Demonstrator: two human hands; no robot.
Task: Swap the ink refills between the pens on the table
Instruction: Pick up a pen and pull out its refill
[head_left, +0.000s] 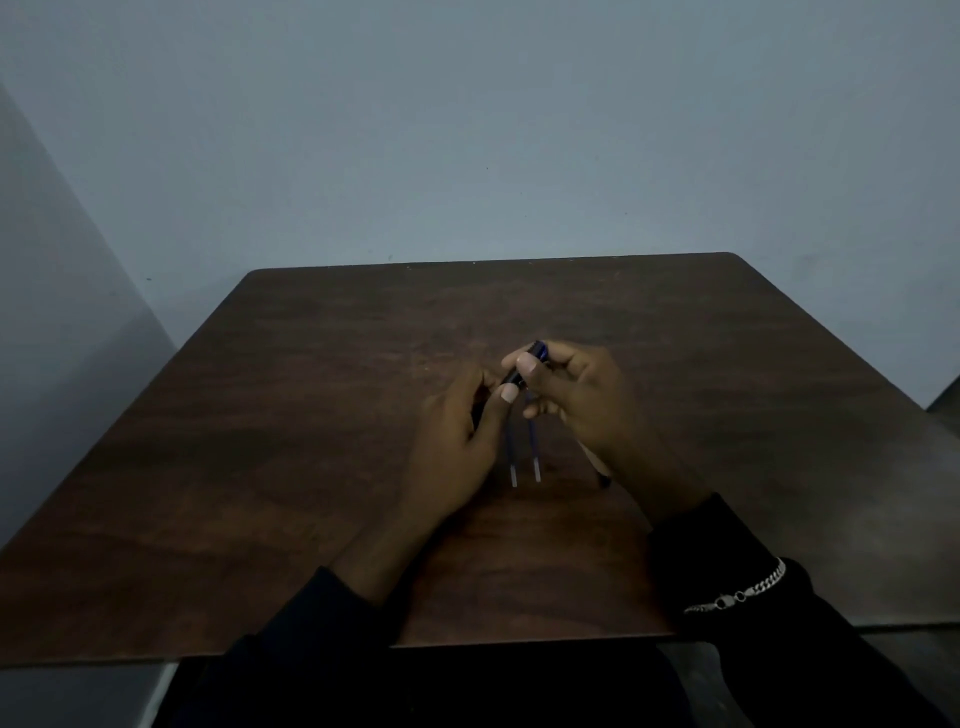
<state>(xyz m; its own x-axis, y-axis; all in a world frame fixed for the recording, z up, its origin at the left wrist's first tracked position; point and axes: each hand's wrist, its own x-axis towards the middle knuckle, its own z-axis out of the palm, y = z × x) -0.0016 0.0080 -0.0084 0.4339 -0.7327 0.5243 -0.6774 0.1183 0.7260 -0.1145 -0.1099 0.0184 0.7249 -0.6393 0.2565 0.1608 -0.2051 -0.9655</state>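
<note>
Both hands meet over the middle of the dark wooden table. My right hand pinches the blue upper end of a pen barrel. My left hand grips the barrel's dark lower end between thumb and fingers. Two thin blue ink refills with pale tips lie side by side on the table just below the hands. Another pen part, slim with a dark tip, pokes out from under my right wrist. The light is dim and fine details are hard to see.
The table stands against a plain pale wall. Its front edge runs near my dark sleeves. A silver chain bracelet sits on my right wrist. A grey surface adjoins the table on the right.
</note>
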